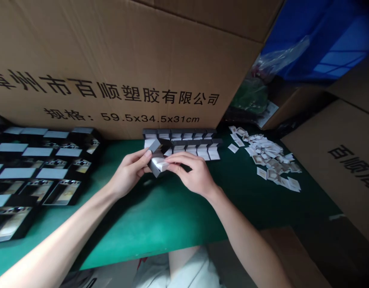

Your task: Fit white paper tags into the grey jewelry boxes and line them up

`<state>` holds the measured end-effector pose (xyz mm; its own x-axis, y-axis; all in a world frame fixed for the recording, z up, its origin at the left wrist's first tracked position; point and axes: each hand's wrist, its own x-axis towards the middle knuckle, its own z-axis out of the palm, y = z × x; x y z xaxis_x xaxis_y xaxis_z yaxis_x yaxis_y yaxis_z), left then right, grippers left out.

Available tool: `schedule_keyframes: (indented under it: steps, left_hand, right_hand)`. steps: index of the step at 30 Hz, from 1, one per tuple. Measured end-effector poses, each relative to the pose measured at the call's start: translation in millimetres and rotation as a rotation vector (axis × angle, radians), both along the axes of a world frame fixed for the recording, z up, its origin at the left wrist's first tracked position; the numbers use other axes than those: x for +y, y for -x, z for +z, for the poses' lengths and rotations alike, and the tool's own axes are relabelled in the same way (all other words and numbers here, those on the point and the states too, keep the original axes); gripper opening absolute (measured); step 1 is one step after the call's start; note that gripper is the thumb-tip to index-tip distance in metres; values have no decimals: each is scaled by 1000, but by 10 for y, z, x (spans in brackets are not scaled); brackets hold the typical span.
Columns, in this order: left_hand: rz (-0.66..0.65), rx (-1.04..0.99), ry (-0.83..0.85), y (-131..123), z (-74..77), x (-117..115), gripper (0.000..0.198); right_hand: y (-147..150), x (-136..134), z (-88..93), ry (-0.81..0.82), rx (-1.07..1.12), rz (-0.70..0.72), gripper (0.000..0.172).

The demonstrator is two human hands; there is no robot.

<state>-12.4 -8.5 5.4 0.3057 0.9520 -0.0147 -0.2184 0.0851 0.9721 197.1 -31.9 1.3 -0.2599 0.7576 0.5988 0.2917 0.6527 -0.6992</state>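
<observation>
Both my hands hold one small open grey box [157, 160] with a white lining, just above the green table [160, 216]. My left hand [131, 169] grips its left side, with a finger on the raised lid. My right hand [193, 171] pinches the white insert at its front. Right behind them stand two rows of similar open grey boxes [190, 143]. A loose heap of small white cards [270, 159] lies to the right of my right hand.
A large printed cardboard carton [118, 64] walls off the back of the table. Several open black boxes [37, 168] with white lids cover the left side. Another carton [343, 164] stands at the right; a blue crate [325, 40] is behind it.
</observation>
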Motion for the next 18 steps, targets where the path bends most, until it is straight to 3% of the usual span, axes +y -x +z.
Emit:
schedule_keyframes:
  steps: [4, 9, 13, 18]
  left_hand:
    - [-6, 44, 1, 4, -55, -4, 44]
    - [-21, 69, -8, 7, -59, -15, 49]
    - [-78, 71, 26, 25, -11, -42, 57]
    - [-116, 175, 52, 62, -55, -65, 92]
  right_hand:
    - [34, -28, -20, -64, 4, -5, 10]
    - [20, -29, -1, 114, 61, 29, 11]
    - [19, -19, 6, 168, 86, 13, 9]
    - [23, 14, -42, 184, 98, 24, 7]
